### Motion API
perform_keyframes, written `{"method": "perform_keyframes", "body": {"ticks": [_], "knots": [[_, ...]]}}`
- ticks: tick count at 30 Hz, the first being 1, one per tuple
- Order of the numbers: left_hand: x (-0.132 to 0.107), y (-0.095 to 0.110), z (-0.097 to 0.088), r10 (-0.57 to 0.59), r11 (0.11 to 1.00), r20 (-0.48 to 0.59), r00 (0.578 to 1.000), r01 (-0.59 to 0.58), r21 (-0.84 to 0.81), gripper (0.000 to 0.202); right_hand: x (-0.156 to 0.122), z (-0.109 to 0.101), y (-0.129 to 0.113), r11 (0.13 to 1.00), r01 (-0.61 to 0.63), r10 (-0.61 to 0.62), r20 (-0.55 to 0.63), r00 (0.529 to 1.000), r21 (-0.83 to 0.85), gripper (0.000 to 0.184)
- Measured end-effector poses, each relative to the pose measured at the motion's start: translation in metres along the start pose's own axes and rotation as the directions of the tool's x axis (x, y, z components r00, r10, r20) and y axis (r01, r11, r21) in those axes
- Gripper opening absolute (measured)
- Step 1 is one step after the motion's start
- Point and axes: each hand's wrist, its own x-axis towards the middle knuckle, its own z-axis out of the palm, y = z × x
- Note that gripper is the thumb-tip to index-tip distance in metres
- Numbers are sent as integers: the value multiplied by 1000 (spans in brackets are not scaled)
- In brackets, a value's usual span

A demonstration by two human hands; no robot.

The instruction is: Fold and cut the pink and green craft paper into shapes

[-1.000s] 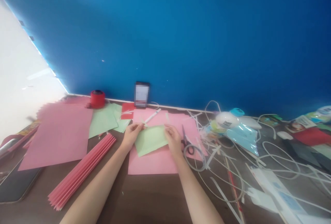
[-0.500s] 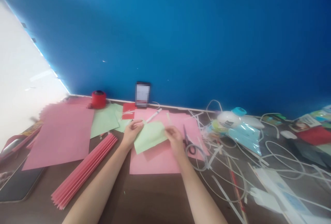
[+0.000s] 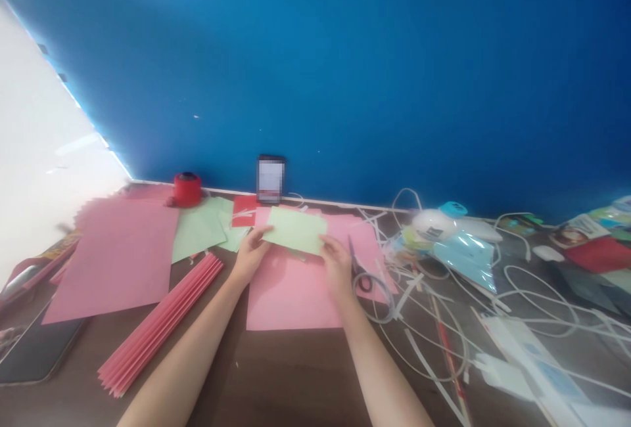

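Both my hands hold a light green sheet of paper (image 3: 296,228), tilted up above a pink sheet (image 3: 290,295) that lies on the dark table. My left hand (image 3: 252,251) pinches its left edge and my right hand (image 3: 336,259) pinches its lower right corner. The pink sheet is partly hidden under the green paper and my right hand. Just right of my right hand lies a pair of scissors (image 3: 363,279). A folded pink paper fan (image 3: 162,322) lies left of my left forearm.
A large pink sheet (image 3: 118,256), more green paper (image 3: 200,233) and a red round object (image 3: 187,189) are at the left. A phone (image 3: 271,179) leans against the blue wall. Tangled white cables (image 3: 458,348), paper strips and a light blue packet (image 3: 466,259) crowd the right.
The green paper has been tilted up and away from me, and its face now shows flatter and higher. My hands keep hold of it and have barely moved.
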Motion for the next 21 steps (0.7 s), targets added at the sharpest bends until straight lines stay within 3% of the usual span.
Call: {"method": "perform_keyframes", "body": {"ticks": [3, 7, 14, 21], "knots": [[1, 0, -1, -17, 998, -8, 1000, 17, 66, 28, 1, -1, 3, 991, -14, 7, 57, 998, 132, 28], [-1, 2, 2, -35, 998, -36, 999, 37, 45, 28, 0, -2, 3, 972, -3, -33, 147, 989, 235, 31], [-2, 6, 3, -30, 999, -17, 999, 31, 34, 28, -1, 1, -4, 999, 31, -32, 69, 997, 19, 21], [-2, 5, 3, -44, 985, -14, 999, 46, 167, 28, -1, 2, -8, 998, 44, -42, 41, 998, -46, 28]]}}
